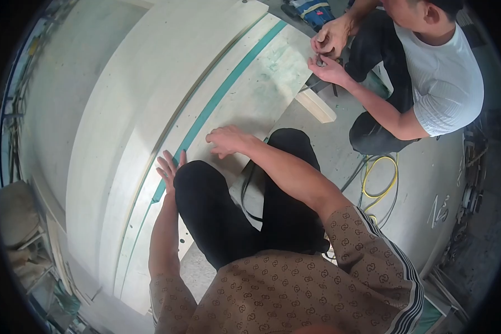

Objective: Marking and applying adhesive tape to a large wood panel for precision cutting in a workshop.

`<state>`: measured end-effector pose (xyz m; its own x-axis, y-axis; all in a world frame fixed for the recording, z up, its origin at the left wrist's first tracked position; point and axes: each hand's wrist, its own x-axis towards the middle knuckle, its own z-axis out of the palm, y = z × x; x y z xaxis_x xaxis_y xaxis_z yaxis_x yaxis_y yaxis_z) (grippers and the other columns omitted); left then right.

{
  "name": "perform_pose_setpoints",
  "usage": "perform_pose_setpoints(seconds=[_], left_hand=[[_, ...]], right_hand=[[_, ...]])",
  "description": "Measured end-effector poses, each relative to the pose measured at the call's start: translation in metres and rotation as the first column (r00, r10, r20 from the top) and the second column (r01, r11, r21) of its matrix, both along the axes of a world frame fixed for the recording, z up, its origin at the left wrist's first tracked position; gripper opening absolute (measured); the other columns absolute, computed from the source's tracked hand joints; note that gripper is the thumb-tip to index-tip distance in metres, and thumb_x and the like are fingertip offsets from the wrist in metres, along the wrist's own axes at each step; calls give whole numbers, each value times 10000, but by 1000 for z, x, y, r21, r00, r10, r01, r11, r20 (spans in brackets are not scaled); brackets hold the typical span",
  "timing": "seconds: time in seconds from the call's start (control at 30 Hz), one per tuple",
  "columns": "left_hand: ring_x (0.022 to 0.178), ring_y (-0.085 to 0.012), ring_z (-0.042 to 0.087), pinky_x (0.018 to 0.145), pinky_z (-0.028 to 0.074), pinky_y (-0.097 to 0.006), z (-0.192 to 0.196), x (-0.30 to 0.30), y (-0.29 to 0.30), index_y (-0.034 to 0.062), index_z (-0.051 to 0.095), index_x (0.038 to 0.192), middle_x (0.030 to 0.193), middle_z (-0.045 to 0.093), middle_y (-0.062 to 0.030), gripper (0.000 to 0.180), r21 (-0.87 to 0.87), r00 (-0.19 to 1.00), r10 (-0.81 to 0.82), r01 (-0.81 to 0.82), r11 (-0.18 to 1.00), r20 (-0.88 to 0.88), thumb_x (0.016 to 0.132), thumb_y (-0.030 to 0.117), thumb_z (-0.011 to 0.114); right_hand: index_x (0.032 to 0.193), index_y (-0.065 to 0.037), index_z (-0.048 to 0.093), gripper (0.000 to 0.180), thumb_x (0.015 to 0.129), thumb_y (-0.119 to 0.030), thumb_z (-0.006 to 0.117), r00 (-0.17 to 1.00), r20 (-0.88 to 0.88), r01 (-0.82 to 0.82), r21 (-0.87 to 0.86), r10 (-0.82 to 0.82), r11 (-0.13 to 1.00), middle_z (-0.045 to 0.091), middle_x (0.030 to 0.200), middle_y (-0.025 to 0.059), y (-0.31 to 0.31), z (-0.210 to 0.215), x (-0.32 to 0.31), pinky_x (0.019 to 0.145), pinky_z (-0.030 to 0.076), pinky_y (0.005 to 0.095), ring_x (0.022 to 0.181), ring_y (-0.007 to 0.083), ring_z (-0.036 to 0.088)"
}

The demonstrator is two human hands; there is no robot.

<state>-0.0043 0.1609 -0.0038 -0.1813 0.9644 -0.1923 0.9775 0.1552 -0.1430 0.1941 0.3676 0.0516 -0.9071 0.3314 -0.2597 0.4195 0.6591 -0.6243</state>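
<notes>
A long green strip (227,84) runs diagonally along a pale board (261,100) in front of me. My left hand (168,167) rests with its fingers spread across the strip's lower part, beside my left knee. Farther up and to the right, my right hand (226,140) is over the board, right of the strip. Its fingers are bent inward, and whatever they may hold is hidden. Left of the strip, the raised edge of a wide pale panel (178,114) follows the same slant.
At upper right, a co-worker in a white shirt (448,83) crouches, both hands together at the board's end. A wood block (317,106) lies near them. Yellow hose (379,177) and dark cables curl on the floor at right. A blue bag-like thing (313,12) lies behind.
</notes>
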Motion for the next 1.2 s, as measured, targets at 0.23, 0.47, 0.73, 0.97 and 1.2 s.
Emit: perform_pose_setpoints(seconds=[0.23, 0.47, 0.73, 0.97, 1.2], left_hand=[[1411, -610, -35, 1068, 104, -757, 10, 7, 6, 226, 115, 1569, 1572, -82, -325, 726, -119, 995, 65, -56, 991, 69, 971, 483, 436], [1422, -587, -70, 1076, 63, -750, 13, 7, 4, 239, 137, 1568, 1580, -111, -299, 771, -111, 984, 112, -97, 989, 139, 942, 510, 494], [1417, -601, -20, 1068, 87, -760, 12, 4, -1, 242, 147, 1562, 1576, -65, -314, 704, -82, 985, 100, -89, 993, 143, 965, 454, 454], [1419, -599, -24, 1062, 87, -765, 8, 8, 2, 244, 142, 1564, 1575, -63, -317, 717, -99, 980, 114, -99, 990, 160, 959, 457, 462], [1421, -595, -26, 1063, 73, -765, 5, 6, 1, 244, 153, 1561, 1577, -63, -312, 719, -65, 982, 92, -82, 994, 166, 954, 459, 472]], right_hand=[[1026, -38, 648, 340, 806, -286, 727, 999, 38, 20, -28, -19, 999, 677, 1019, 136, -1, 5, 4, 844, 515, 442, 1017, 320, 642], [1127, -59, 629, 388, 813, -277, 700, 998, 48, -40, 21, 39, 999, 679, 1043, 123, 0, 9, 3, 810, 512, 452, 1013, 330, 638], [1044, -40, 635, 355, 806, -287, 729, 999, 34, 5, -14, -4, 1000, 678, 1050, 139, -3, 17, 0, 835, 523, 453, 1018, 330, 645], [1039, -44, 636, 341, 812, -287, 714, 999, 45, 13, -15, -12, 1000, 681, 1042, 136, -2, 15, 2, 831, 523, 452, 1016, 325, 645], [1116, -46, 623, 387, 819, -285, 692, 999, 33, -26, 19, 25, 999, 677, 1028, 122, 1, 9, 3, 821, 511, 451, 998, 323, 645]])
